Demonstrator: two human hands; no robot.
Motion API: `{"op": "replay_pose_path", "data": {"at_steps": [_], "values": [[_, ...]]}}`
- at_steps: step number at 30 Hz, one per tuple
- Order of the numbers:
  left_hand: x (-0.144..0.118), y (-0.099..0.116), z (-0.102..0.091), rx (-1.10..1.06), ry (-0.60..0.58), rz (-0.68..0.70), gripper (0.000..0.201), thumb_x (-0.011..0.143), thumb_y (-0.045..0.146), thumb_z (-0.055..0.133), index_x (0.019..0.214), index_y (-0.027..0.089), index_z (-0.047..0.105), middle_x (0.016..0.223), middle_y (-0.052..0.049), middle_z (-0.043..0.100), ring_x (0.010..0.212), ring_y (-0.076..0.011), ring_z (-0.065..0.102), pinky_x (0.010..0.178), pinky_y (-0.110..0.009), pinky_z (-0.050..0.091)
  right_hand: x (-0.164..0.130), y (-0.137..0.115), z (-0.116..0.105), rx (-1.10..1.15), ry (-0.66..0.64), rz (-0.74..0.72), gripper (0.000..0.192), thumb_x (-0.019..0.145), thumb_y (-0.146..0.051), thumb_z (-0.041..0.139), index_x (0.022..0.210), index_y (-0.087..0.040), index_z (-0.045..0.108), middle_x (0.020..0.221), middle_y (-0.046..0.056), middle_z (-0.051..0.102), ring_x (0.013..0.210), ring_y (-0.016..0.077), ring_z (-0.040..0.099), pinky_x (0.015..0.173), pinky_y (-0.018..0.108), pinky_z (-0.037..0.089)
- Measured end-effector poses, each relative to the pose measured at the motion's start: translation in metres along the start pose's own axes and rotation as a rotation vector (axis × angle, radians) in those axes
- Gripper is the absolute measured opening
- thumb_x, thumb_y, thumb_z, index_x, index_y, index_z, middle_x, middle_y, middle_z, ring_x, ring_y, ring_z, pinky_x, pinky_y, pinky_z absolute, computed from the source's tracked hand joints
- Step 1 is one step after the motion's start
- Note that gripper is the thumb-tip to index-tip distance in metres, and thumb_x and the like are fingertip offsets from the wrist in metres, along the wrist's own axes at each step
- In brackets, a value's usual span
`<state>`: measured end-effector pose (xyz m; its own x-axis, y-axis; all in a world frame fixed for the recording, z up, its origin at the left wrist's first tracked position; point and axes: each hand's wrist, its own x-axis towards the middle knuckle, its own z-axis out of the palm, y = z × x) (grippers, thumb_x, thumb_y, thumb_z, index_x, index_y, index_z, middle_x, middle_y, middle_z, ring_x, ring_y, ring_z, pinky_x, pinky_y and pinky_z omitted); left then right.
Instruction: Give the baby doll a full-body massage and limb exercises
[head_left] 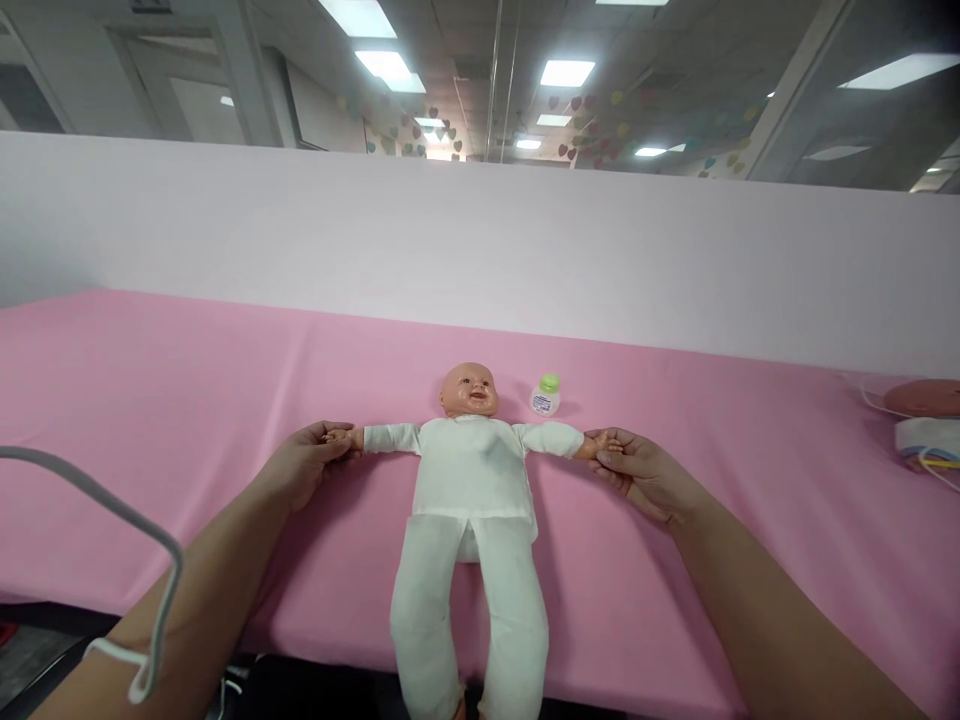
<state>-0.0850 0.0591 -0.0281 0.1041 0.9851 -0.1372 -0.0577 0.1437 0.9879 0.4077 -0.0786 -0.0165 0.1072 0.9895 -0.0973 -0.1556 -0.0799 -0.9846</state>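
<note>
doll (472,470) arms pinched in both fingers (330,436)

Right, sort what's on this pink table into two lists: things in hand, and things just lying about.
In hand:
- baby doll, on its back, arms spread
- left hand gripping one doll hand
- right hand gripping the other

Lying about:
- small green-capped bottle beside the doll's head
- pinkish object with cables at the right edge
</note>
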Motion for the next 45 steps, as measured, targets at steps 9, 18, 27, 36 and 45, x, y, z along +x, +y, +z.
{"op": "replay_pose_path", "data": {"at_steps": [9,18,27,36,45], "values": [[0.0,0.0,0.003,0.026,0.07,0.022,0.052,0.065,0.055,0.089,0.095,0.016,0.074,0.082,-0.007,0.076,0.072,-0.0182,0.067,0.065,-0.028,0.056,0.0,0.001,0.007,-0.04,0.104,-0.027,0.041,0.071,-0.056,0.091,0.084,-0.02,0.075,0.083,0.002,0.064,0.068,0.0124,0.051,0.063,0.027,0.045],[0.006,-0.001,0.001,-0.091,0.143,-0.053,0.023,0.085,0.025,0.069,0.102,0.011,0.075,0.086,-0.012,0.078,0.068,-0.0177,0.073,0.068,-0.028,0.062,0.008,0.008,0.003,-0.059,0.116,-0.027,0.046,0.084,-0.061,0.077,0.102,-0.019,0.08,0.089,0.006,0.069,0.075,0.017,0.054,0.068,0.03,0.05],[0.0,0.002,-0.001,-0.078,0.086,-0.018,0.03,0.07,0.018,0.085,0.098,0.014,0.075,0.085,-0.009,0.077,0.07,-0.0166,0.071,0.065,-0.025,0.06,-0.001,-0.004,-0.001,-0.018,0.05,-0.001,0.034,0.075,-0.045,0.089,0.099,-0.023,0.078,0.095,0.003,0.07,0.079,0.0162,0.058,0.076,0.029,0.052],[-0.006,0.006,0.002,-0.006,0.084,0.014,0.053,0.057,0.036,0.096,0.1,0.015,0.073,0.08,-0.006,0.075,0.069,-0.0164,0.068,0.064,-0.025,0.054,0.001,0.001,-0.017,-0.276,0.053,0.11,0.024,0.076,-0.038,0.083,0.078,-0.021,0.067,0.071,-0.002,0.063,0.06,0.0121,0.047,0.055,0.026,0.034],[-0.013,0.012,0.011,0.037,0.155,0.1,0.058,0.065,0.041,0.093,0.112,0.018,0.067,0.089,-0.007,0.075,0.079,-0.0211,0.072,0.07,-0.032,0.059,0.005,0.006,-0.008,-0.137,0.237,-0.018,0.039,0.071,-0.047,0.09,0.096,-0.023,0.071,0.096,0.005,0.074,0.086,0.0217,0.071,0.078,0.036,0.061]]}}
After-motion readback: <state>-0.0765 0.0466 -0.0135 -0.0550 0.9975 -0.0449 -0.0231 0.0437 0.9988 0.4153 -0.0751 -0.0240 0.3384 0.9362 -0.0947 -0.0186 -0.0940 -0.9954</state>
